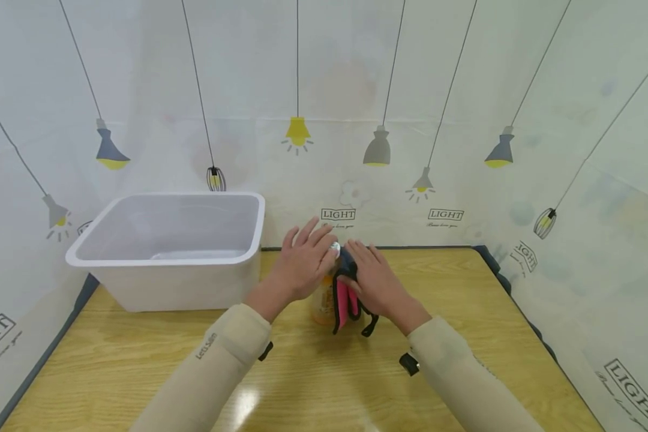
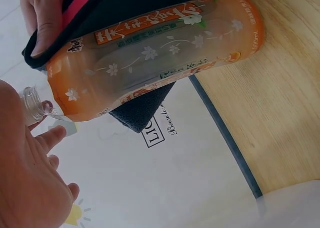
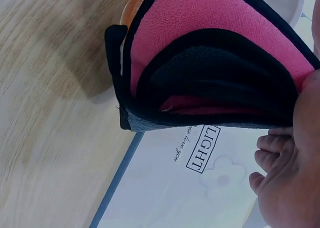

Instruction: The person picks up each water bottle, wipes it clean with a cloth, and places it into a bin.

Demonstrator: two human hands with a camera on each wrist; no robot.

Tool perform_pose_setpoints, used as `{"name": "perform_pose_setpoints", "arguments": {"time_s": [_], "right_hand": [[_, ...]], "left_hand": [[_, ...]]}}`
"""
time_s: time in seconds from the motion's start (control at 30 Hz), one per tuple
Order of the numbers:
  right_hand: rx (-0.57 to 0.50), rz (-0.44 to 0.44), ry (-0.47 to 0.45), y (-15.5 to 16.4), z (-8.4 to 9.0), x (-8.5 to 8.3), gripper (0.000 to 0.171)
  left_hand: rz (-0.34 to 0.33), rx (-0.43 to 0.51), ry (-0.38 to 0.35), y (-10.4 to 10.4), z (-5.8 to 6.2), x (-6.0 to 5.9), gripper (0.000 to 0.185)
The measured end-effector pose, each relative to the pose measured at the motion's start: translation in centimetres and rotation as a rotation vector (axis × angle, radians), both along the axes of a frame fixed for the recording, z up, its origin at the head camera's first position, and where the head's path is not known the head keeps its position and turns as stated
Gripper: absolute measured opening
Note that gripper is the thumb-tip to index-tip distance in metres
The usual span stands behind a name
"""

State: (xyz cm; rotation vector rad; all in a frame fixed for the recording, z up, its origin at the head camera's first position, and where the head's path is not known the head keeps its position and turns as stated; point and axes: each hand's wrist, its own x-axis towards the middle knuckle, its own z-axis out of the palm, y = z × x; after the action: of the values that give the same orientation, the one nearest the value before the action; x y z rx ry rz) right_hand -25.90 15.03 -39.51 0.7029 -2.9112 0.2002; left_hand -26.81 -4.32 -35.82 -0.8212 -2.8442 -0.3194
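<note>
A clear bottle with an orange flowered label (image 1: 322, 306) (image 2: 155, 58) stands on the wooden table (image 1: 140, 354), its neck (image 2: 33, 102) uncapped. A pink cloth with black edging (image 1: 346, 298) (image 2: 140, 8) (image 3: 215, 63) is wrapped against the bottle's right side. My right hand (image 1: 359, 259) (image 2: 42, 23) lies over the cloth and pinches it against the bottle. My left hand (image 1: 310, 240) (image 2: 35, 178) rests by the bottle's top with its fingers spread and straight, one fingertip close to the neck. The cloth hides most of the bottle in the right wrist view.
A white plastic tub (image 1: 173, 255) stands at the table's back left, close to my left forearm. A printed curtain (image 1: 464, 120) with lamp drawings closes off the back and both sides. Bare wood shows to the right and in front.
</note>
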Motion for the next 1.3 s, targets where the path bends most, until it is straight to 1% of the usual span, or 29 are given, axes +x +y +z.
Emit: {"name": "perform_pose_setpoints", "arguments": {"time_s": [0.2,0.4,0.6,0.7,0.8,0.87,0.93,1.13,1.3], "right_hand": [[0.003,0.015,0.011,0.1,-0.4,0.0,0.068],[-0.019,0.032,0.024,0.3,-0.7,-0.1,0.068],[-0.013,0.040,0.011,0.6,-1.2,-0.3,0.067],[0.004,0.051,-0.005,0.6,-2.1,-0.3,0.065],[0.014,0.072,-0.028,0.6,-3.4,-0.4,0.062],[0.002,0.079,-0.051,0.6,-4.3,-0.4,0.060],[0.002,0.070,-0.075,0.5,-5.1,-0.4,0.061],[0.064,0.026,-0.136,0.3,-7.3,-0.2,0.065],[0.047,0.035,-0.136,0.4,-8.3,-0.2,0.065]], "left_hand": [[0.003,0.005,0.011,0.0,-0.1,0.0,0.054],[0.002,0.009,0.014,-0.1,-0.1,-0.1,0.053],[0.000,0.017,0.016,-0.1,-0.1,-0.2,0.053],[-0.002,0.028,0.015,-0.2,-0.2,-0.2,0.052],[-0.003,0.031,0.007,-0.3,-0.2,-0.1,0.053],[-0.009,0.036,-0.001,-0.3,-0.3,0.0,0.054],[-0.015,0.040,-0.008,-0.3,-0.4,0.0,0.054],[-0.035,0.061,-0.021,-0.4,-0.4,0.0,0.053],[-0.046,0.057,-0.037,-0.6,-0.4,-0.1,0.052]]}}
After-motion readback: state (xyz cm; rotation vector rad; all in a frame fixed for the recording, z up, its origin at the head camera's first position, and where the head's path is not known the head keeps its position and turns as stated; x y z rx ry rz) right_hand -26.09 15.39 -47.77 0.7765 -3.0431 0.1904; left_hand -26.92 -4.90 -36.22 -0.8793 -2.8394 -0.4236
